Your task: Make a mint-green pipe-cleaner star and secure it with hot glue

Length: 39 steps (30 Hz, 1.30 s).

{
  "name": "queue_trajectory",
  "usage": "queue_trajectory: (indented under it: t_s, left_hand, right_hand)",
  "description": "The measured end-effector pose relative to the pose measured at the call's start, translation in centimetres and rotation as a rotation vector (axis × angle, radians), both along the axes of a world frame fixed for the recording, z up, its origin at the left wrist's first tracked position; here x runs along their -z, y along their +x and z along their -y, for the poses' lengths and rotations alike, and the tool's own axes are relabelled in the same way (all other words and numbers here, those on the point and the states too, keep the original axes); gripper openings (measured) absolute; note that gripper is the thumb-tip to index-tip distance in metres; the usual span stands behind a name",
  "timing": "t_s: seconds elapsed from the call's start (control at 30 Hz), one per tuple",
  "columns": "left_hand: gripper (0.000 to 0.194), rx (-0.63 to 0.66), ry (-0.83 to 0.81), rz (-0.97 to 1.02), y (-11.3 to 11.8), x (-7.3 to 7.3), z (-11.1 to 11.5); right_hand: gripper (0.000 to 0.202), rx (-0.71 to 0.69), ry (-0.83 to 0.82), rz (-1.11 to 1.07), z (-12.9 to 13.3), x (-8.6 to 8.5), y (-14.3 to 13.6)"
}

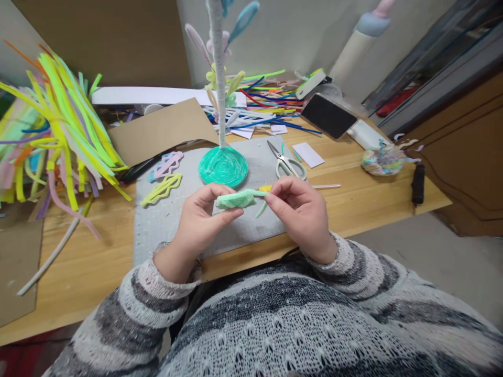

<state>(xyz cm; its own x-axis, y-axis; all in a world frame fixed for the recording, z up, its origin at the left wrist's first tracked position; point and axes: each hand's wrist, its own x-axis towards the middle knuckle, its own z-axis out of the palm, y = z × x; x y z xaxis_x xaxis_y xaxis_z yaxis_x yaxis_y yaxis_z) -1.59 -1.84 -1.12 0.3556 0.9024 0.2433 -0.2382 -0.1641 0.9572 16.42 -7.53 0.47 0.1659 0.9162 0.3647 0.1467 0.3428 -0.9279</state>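
Between both hands is a light green pipe cleaner point(238, 200), bent into a flat bundle at its left part. My left hand point(204, 212) is closed, pinching the bundle between thumb and fingers. With thumb and fingertips, my right hand point(301, 212) grips the strand's right end; a short green tail hangs below. Just beyond them stands a white-wrapped stem point(220, 78) on a round green coiled base point(223, 166), with pastel loops attached higher up. Scissors point(288, 165) lie behind my right hand. Yellow point(162, 189) and lilac point(168, 164) zigzag-bent pipe cleaners rest left of the base.
A grey cutting mat point(157, 230) covers the table's middle. Bundled pipe cleaners point(66, 120) spread at left, beside a cardboard piece point(161, 131). Loose pipe cleaners point(271, 99) lie at the back. A phone point(329, 115), white card point(308, 155) and pastel coiled piece point(382, 159) sit rightward.
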Motion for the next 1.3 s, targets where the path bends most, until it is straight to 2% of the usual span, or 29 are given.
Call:
queue_trajectory:
  t_s: [0.6,0.8,1.0,1.13,1.3]
  left_hand:
    - [0.026,-0.018,-0.141,0.062,0.0,0.11,-0.04]
    - [0.025,0.02,-0.247,0.138,0.04,0.4,-0.13]
    - [0.024,0.031,-0.234,0.239,0.15,-0.03,-0.79]
    - [0.023,0.059,-0.26,0.23,0.13,-0.06,-0.74]
    - [0.026,0.113,-0.323,0.192,0.02,0.17,-0.42]
  right_hand:
    - [0.01,-0.017,-0.002,0.014,0.01,-0.06,0.09]
    - [0.01,-0.038,-0.011,0.016,-0.03,0.13,-0.02]
    - [0.01,-0.039,-0.002,0.01,-0.07,0.45,-0.02]
    - [0.005,-0.022,0.042,0.006,-0.32,0.44,-0.1]
    - [0.017,-0.015,0.083,0.092,-0.61,0.21,-0.09]
